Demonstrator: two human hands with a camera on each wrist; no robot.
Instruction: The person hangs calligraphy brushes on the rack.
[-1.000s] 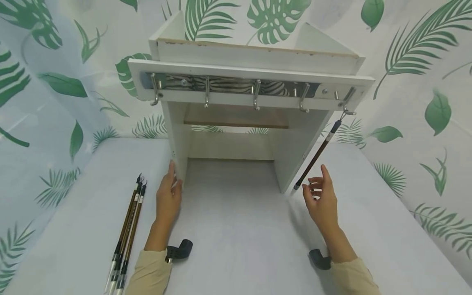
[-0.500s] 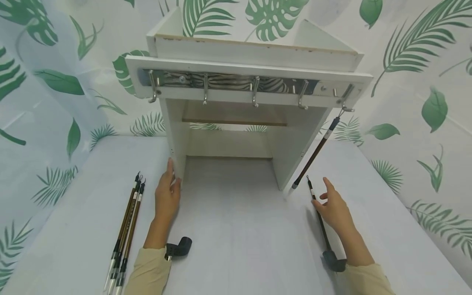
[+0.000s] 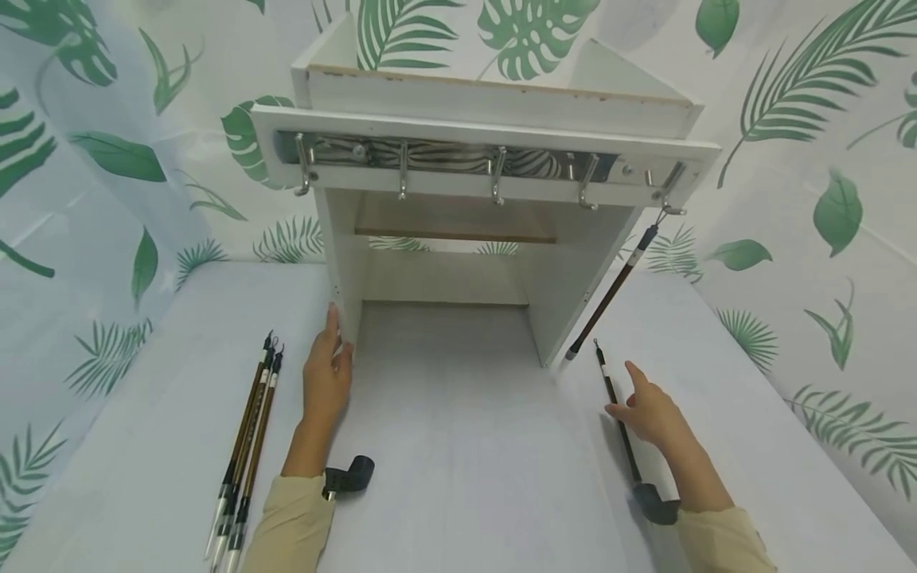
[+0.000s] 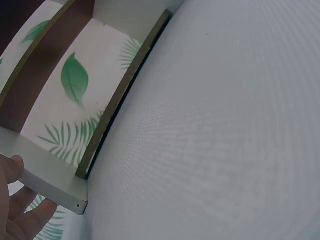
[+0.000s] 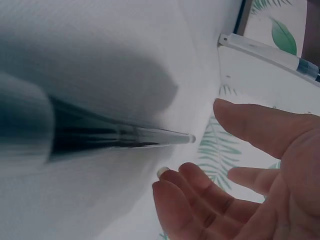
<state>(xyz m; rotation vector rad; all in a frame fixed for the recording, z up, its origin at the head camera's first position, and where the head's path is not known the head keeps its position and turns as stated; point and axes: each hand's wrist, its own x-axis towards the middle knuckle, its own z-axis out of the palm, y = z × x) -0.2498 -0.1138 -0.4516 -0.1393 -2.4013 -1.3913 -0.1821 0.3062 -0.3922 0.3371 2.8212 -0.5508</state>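
Note:
A white cabinet [image 3: 337, 239] with a metal hook rail stands ahead. My left hand [image 3: 327, 378] holds the front edge of its left side panel. In the left wrist view the thumb [image 4: 14, 167] lies at the panel's near edge, other fingers [image 4: 37, 220] on its far side. My right hand [image 3: 652, 412] has parted fingers and nothing between them. Beside it a dark calligraphy brush [image 3: 625, 442] partly passes behind the thumb. In the right wrist view a large clear-capped brush end [image 5: 117, 135] lies apart from the fingers. Whether that brush touches the table cannot be told.
Another brush [image 3: 612, 306] hangs by its loop from the rightmost hook [image 3: 669, 191]. Several brushes [image 3: 247, 446] lie together on the white table [image 3: 458, 446], left of the left forearm. Leaf-patterned cloth [image 3: 824, 199] forms the backdrop.
My right hand has moved right and toward me, away from the hanging brush, and a loose brush has come into sight beside it. The left hand stays at the cabinet panel.

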